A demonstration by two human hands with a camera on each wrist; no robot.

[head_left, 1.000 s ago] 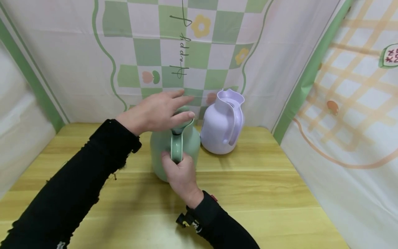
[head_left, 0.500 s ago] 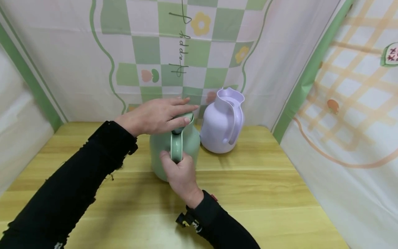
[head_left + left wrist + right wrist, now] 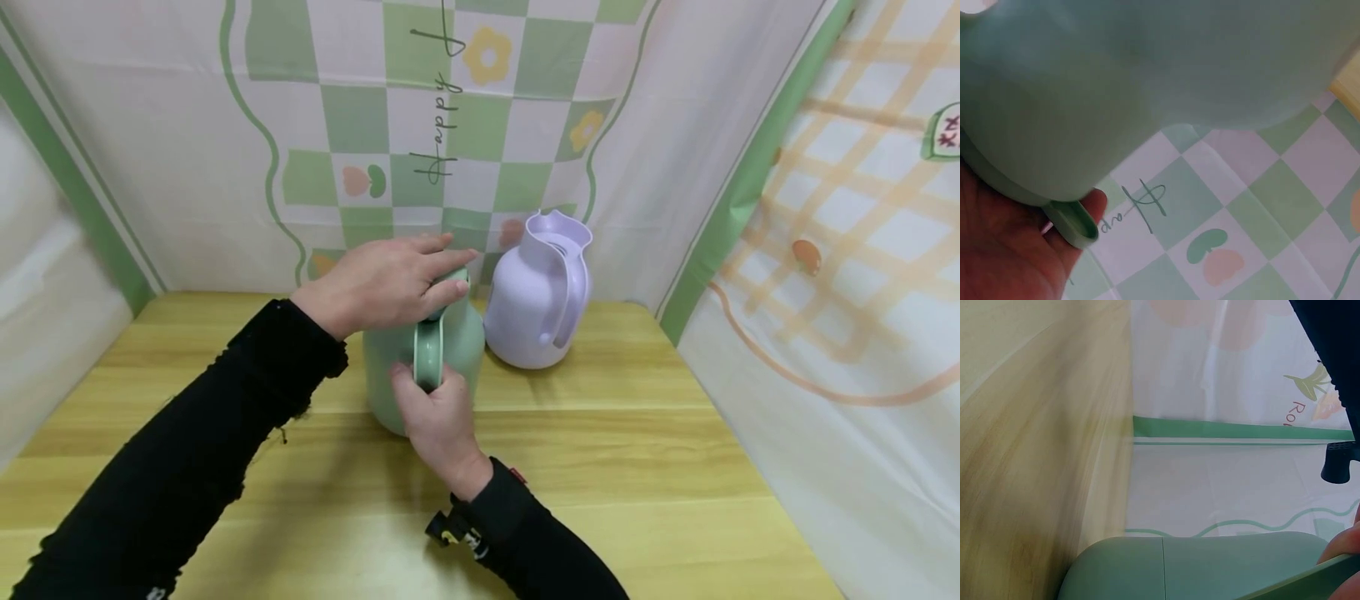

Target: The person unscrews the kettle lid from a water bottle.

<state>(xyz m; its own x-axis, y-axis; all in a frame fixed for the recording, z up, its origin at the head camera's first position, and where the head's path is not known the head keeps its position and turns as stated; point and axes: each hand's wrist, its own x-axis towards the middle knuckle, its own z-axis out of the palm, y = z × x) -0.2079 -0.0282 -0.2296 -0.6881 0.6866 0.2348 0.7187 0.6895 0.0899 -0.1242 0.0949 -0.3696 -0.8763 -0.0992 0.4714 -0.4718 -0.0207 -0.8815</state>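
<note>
A pale green jug (image 3: 382,375) stands upright on the wooden table (image 3: 600,467). My right hand (image 3: 442,425) grips its handle (image 3: 427,354), the thumb lying along the left side. Over the jug's mouth lies my left hand (image 3: 382,283), palm down with fingers stretched out, hiding most of the top. In the left wrist view that hand (image 3: 1010,244) is against the top, where a green piece (image 3: 1072,222) juts past the fingers. The jug's body (image 3: 1197,565) and a bit of the gripping fingers (image 3: 1341,547) show in the right wrist view.
Close to the green jug's right stands a lilac jug (image 3: 528,308), its handle turned toward the front right. A checkered cloth (image 3: 420,125) hangs behind the table, and another printed cloth (image 3: 847,275) hangs along the right side.
My left hand has come down flatter onto the top of the green jug, its fingers lower than a second ago. The right hand keeps its grip on the handle, and both jugs stay put.
</note>
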